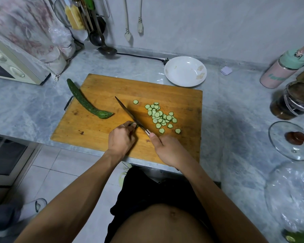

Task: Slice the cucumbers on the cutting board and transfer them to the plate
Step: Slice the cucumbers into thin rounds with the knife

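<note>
A wooden cutting board (98, 130) lies on the grey counter. My left hand (121, 140) pinches a short cucumber stub (134, 124) against the board. My right hand (167, 149) grips the handle of a knife (128, 112), and the blade rests against the stub. Several thin cucumber slices (159, 116) lie scattered right of the blade. A whole dark green cucumber (85, 101) lies at the board's left edge, partly overhanging it. A white plate (185, 71) stands behind the board's far right corner, with no slices in it.
A toaster oven (12, 67) under a cloth stands at the left. Ladles (102, 44) and a black cord (142, 57) are at the back wall. A pink and green bottle (284, 69), a dark jar (295, 100) and a glass lid (291, 140) sit on the right.
</note>
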The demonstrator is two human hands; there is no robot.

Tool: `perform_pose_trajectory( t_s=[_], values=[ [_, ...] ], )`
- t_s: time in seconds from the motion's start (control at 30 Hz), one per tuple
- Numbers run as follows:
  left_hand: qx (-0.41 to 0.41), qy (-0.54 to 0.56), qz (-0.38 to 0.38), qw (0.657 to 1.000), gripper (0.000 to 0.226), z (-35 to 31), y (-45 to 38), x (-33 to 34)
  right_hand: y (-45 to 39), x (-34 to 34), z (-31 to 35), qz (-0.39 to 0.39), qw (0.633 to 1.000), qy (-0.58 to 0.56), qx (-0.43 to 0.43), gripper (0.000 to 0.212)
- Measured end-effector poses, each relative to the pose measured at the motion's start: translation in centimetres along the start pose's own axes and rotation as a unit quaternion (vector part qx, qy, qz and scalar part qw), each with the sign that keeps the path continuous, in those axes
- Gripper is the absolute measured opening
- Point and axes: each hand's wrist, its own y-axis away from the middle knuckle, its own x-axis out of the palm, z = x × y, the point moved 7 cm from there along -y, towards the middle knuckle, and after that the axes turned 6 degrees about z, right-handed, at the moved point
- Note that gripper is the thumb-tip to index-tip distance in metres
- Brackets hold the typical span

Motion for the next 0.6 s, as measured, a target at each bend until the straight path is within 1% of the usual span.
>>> perform_pose_trajectory(
  t_s=[0.1, 0.17, 0.27, 0.4, 0.47, 0.6],
  values=[
    [0.0, 0.0, 0.011, 1.0, 0.045, -0.3, 0.0, -0.1, -0.4, 0.5, 0.0, 0.019, 1.0, -0.004, 0.011, 0.069],
    [0.001, -0.001, 0.013, 1.0, 0.047, -0.4, 0.1, -0.1, -0.8, 0.7, 0.1, 0.021, 1.0, -0.006, 0.017, 0.069],
    [0.005, 0.006, 0.005, 1.0, 0.045, -0.5, 0.3, 0.0, -1.4, 1.0, 0.6, 0.018, 1.0, -0.002, 0.017, 0.066],
    [-0.013, 0.027, -0.007, 1.0, 0.04, -0.8, 0.4, -0.4, -2.4, 1.7, 0.8, 0.01, 1.0, 0.013, 0.016, 0.066],
    [-0.008, 0.032, -0.009, 0.999, 0.04, -0.8, 0.4, -0.5, -2.5, 1.9, 0.8, -0.001, 1.0, 0.021, 0.012, 0.066],
    [0.0, 0.05, -0.015, 0.999, 0.043, -0.4, 0.4, -0.3, -2.3, 1.2, 0.3, -0.015, 1.0, -0.001, 0.02, 0.069]
  ],
)
